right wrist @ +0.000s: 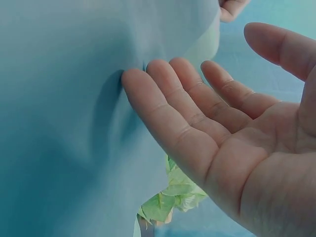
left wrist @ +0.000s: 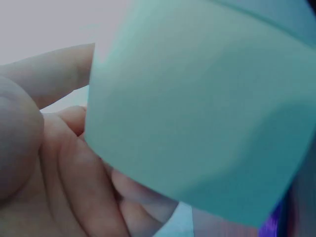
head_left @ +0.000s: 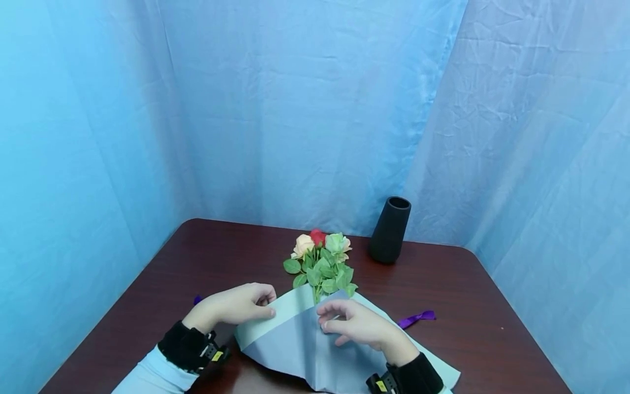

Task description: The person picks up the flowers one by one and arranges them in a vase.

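Observation:
A sheet of wrapping paper (head_left: 280,347), blue-grey with a pale green border, is folded over the stems of a bunch of roses (head_left: 325,262). Cream, red and pale green blooms stick out at its far end, above green leaves. My left hand (head_left: 236,306) grips the paper's left edge, its fingertips partly hidden by the pale green paper (left wrist: 197,108) in the left wrist view. Over the fold lies my right hand (head_left: 361,328), fingers loosely extended. Its fingertips (right wrist: 136,81) rest against the paper, and the palm holds nothing.
A purple ribbon (head_left: 417,319) pokes out from under the paper on the right, and a bit of purple shows by the left wrist. Near the back edge of the dark brown table (head_left: 236,246) stands a black vase (head_left: 389,232). Blue curtains surround the table.

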Tool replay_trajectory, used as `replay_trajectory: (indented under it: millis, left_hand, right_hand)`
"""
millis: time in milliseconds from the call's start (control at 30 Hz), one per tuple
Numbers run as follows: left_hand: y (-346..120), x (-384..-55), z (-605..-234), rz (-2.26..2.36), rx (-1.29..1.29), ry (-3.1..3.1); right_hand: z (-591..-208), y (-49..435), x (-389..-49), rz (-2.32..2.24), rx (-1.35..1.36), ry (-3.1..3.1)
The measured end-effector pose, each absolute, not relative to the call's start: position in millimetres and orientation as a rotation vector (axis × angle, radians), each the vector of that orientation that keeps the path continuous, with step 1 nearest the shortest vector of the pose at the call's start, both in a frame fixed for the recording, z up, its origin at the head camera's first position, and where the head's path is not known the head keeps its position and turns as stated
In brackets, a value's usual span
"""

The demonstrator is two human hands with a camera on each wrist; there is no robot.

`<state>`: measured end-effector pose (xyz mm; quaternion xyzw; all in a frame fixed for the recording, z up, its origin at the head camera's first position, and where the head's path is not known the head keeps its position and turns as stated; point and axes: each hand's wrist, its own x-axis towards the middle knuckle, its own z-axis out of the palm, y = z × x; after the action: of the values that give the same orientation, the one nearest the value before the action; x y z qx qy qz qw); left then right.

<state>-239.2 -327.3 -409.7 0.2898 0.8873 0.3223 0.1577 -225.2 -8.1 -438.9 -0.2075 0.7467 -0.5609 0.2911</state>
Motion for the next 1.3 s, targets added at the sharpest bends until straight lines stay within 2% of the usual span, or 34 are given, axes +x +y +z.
replay_trajectory:
  millis: [467, 800, 1300]
  left_hand:
    - [-342, -232, -424, 0.663, 0.725, 2.553]
    - [-346, -239, -451, 0.494, 0.814, 2.619]
    - [-335, -221, -430, 0.405, 0.442, 2.729]
  right_hand:
    - [-440, -9, -227, -1.372, -0.575, 1.994]
    - [-440, -7, -226, -1.31, -0.607, 2.02]
    - [-424, 13, -224, -1.397, -0.615, 2.068]
